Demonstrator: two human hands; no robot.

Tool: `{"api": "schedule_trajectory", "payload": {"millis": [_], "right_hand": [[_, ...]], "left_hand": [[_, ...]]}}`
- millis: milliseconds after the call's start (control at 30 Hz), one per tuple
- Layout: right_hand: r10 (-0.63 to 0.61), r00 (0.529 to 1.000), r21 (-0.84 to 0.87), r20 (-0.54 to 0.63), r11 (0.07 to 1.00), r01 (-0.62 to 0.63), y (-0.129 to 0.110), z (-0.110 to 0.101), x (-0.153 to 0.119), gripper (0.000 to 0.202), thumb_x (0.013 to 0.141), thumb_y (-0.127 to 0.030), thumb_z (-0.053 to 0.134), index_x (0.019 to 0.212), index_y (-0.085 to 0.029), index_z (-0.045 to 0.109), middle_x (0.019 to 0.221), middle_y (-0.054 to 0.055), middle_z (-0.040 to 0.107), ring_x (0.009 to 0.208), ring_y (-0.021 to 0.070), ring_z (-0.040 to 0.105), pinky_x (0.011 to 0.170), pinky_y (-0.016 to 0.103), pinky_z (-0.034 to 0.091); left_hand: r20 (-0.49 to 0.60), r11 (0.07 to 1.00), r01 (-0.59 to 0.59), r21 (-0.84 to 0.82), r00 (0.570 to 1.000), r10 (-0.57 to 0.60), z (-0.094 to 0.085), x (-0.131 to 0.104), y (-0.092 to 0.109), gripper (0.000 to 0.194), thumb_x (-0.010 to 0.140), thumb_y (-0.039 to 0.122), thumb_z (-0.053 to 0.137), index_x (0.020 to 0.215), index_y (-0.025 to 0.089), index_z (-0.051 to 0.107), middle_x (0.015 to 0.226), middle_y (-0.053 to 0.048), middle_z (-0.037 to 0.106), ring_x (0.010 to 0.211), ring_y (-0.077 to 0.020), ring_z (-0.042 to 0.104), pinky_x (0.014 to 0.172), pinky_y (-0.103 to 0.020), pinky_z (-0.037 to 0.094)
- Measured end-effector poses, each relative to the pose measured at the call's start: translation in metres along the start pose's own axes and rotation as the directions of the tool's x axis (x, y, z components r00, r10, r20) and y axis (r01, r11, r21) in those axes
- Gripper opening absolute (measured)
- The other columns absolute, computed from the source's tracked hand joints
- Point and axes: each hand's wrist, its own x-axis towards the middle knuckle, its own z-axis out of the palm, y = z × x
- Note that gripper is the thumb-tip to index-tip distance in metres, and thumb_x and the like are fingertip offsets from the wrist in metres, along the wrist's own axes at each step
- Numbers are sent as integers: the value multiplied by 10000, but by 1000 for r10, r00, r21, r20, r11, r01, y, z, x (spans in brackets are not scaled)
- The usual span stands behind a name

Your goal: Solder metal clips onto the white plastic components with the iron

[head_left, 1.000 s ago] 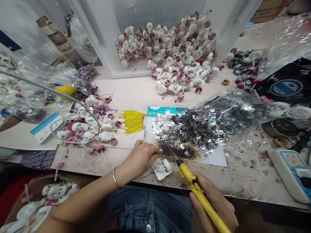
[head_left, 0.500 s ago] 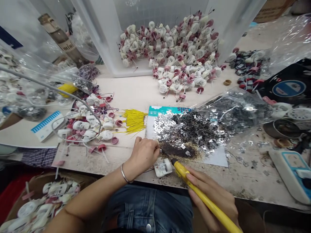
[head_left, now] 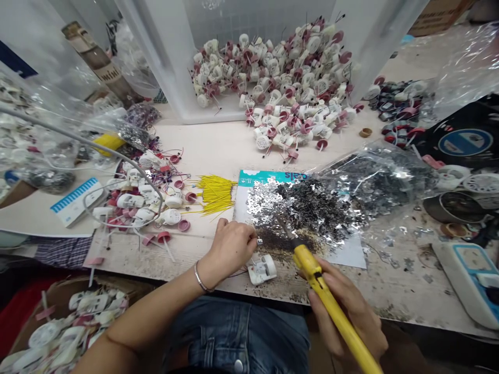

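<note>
My right hand [head_left: 346,306] is wrapped round a yellow soldering iron [head_left: 327,296]. The iron's dark tip points away from me, over the near edge of a heap of small metal plates [head_left: 312,208]. My left hand [head_left: 234,244] rests near the table edge with its fingers pinched. A tiny shiny piece [head_left: 259,241] shows at its fingertips, but what the pinch holds is too small to make out. Just below these fingertips lies a white plastic housing [head_left: 262,270] with a round opening. Dark residue [head_left: 280,241] covers the sheet between the hands and the plates.
Yellow wires [head_left: 216,195] lie bundled left of the plates. White and pink plastic parts fill a translucent bin [head_left: 171,98] at the back and spill out. More parts [head_left: 144,202] lie left, behind a grey cable [head_left: 117,153]. A white-and-blue device [head_left: 465,280] stands at the right.
My right hand has shifted the soldering iron so its tip moved from beside the white housing up and away, to the metal plates. My left hand and the housing stayed put.
</note>
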Motion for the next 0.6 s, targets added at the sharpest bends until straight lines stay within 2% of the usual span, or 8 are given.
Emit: {"api": "schedule_trajectory", "payload": {"millis": [33, 100, 233, 300, 400, 467, 533, 600], "right_hand": [[21, 999, 7, -42, 1000, -21, -1, 8, -1, 342, 758, 28, 595, 1037, -169, 626, 1292, 100, 570, 1116, 220, 630, 834, 314, 607], [38, 998, 20, -57, 999, -37, -3, 26, -3, 198, 757, 18, 616, 828, -166, 602, 1327, 90, 516, 1107, 207, 634, 786, 277, 618], [-13, 1000, 16, 19, 1000, 12, -5, 49, -6, 165, 764, -17, 636, 759, -166, 565, 1287, 66, 493, 1016, 149, 657, 740, 203, 612], [6, 1000, 7, -30, 1000, -6, -1, 46, -5, 179, 763, -6, 627, 747, -174, 568, 1277, 50, 502, 986, 140, 665, 722, 203, 614], [-28, 992, -167, -119, 986, 7, 18, 30, -2, 206, 737, -10, 664, 817, -194, 616, 1288, 42, 508, 1049, 168, 642, 766, 231, 614], [-85, 993, -285, -80, 957, 59, 36, 20, 1, 263, 734, -20, 663, 914, -211, 650, 1289, 49, 513, 1120, 201, 603, 820, 266, 605], [-102, 995, -282, -16, 955, 93, 52, 16, 2, 317, 748, -34, 646, 995, -233, 660, 1303, 47, 515, 1154, 213, 582, 858, 287, 593], [-103, 995, -219, -7, 971, 99, 61, 18, 1, 376, 769, -42, 625, 1082, -249, 645, 1308, 46, 518, 1161, 211, 577, 852, 284, 593]], "left_hand": [[2, 1000, 1, -3, 1000, -1, 0, 0, 0, 221, 859, 196, 511, 711, 183, 675, 737, -37, 713, 755, -206, 630, 758, -355, 310], [3, 1000, 1, -5, 1000, -1, 0, 0, -1, 216, 863, 202, 513, 726, 183, 679, 742, -37, 716, 756, -207, 634, 761, -356, 314], [-4, 1000, -6, 2, 1000, 6, 0, -3, -1, 204, 875, 213, 515, 767, 181, 685, 768, -41, 723, 767, -212, 640, 765, -360, 324], [1, 999, -44, -14, 999, 44, 1, -4, 0, 192, 880, 207, 518, 799, 187, 691, 802, -34, 729, 787, -207, 642, 773, -359, 332], [51, 992, -122, -21, 991, 123, 3, -7, 2, 194, 881, 188, 529, 782, 188, 696, 817, -29, 721, 807, -197, 637, 770, -349, 346], [81, 991, -136, -9, 987, 137, 3, -9, 4, 197, 884, 189, 541, 777, 183, 707, 829, -42, 709, 840, -206, 632, 770, -346, 359], [73, 990, -139, -22, 987, 140, 1, -11, 2, 180, 893, 224, 558, 829, 195, 723, 866, -50, 704, 887, -217, 625, 782, -345, 376], [23, 991, -130, -39, 991, 131, -3, -12, -6, 179, 904, 266, 561, 871, 210, 728, 880, -47, 704, 886, -216, 624, 782, -342, 392]]}}
